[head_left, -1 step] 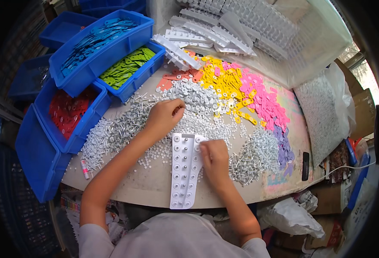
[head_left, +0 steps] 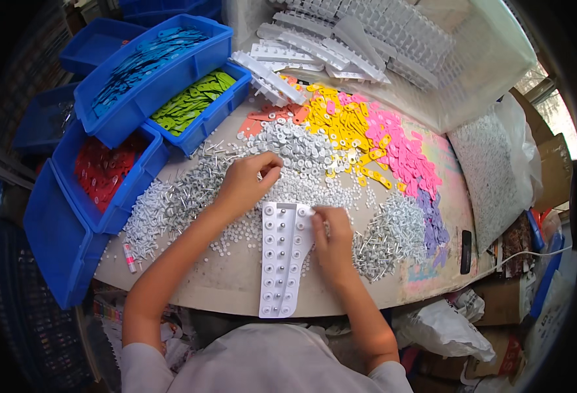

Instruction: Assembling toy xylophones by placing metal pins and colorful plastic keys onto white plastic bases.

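Note:
A long white plastic holder (head_left: 279,259) lies on the table in front of me, with a row of round white pieces along each side and a line of small silver studs down its middle channel. My left hand (head_left: 248,182) is over heaped white plastic discs (head_left: 295,149), thumb and forefinger curled together in a pinch. Whatever is between those fingertips is too small to make out. At the holder's upper right corner, my right hand (head_left: 334,241) has its fingers bent and its thumb standing apart, with nothing visible between them. Its forefinger is slightly blurred.
Blue bins (head_left: 121,128) on the left hold blue, green and red tags. Yellow tags (head_left: 341,118), pink tags (head_left: 403,154) and purple tags (head_left: 432,219) lie in heaps. Pins (head_left: 386,239) are piled right of my hand. White holders (head_left: 331,49) fill a clear tub behind.
My right hand has shifted slightly right off the holder's upper corner, and its fingers have loosened, uncovering the round piece there. My left hand has barely moved.

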Demonstrator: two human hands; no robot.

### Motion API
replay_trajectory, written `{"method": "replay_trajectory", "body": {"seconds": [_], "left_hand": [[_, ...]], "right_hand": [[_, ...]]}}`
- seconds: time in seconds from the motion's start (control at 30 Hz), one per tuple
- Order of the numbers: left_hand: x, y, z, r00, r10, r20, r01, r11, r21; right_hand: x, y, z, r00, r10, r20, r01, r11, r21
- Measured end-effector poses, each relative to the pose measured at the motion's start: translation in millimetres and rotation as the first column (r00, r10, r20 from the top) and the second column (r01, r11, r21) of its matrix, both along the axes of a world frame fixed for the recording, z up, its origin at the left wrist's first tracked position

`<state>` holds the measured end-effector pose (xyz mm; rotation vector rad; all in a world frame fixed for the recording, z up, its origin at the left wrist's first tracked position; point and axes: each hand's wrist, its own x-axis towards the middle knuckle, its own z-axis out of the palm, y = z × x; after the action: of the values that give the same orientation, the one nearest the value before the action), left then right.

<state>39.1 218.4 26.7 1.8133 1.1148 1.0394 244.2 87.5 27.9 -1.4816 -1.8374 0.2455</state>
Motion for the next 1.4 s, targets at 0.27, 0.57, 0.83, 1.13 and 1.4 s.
{"method": "replay_trajectory", "body": {"seconds": [0.27,0.57,0.83,1.13,1.4], "left_hand": [[-32.5,-82.0,24.8,0.989,-0.033,0.143,0.077,0.948,-0.310],[-41.6,-111.6,8.4,0.993,-0.119,-0.022,0.115,0.985,-0.130],[-30.2,-111.6,-3.8,0.974,-0.149,-0.170,0.150,0.989,-0.007],[-26.8,-113.5,-1.1,0.989,-0.059,-0.139,0.054,0.998,-0.035],[-32.9,-120.2,-7.2,0.910,-0.007,-0.413,0.175,0.912,0.371]], "right_hand": [[54.0,74.3,-9.6,0.939,-0.195,0.285,0.220,0.974,-0.058],[50.8,67.8,-8.0,0.974,-0.192,0.120,0.211,0.963,-0.169],[9.7,-8.2,37.6,0.970,0.026,-0.243,-0.107,0.938,-0.328],[-1.8,-16.7,25.8,0.978,0.119,-0.174,-0.174,0.922,-0.345],[-10.0,-25.8,5.8,0.990,0.123,0.074,-0.115,0.987,-0.110]]}}
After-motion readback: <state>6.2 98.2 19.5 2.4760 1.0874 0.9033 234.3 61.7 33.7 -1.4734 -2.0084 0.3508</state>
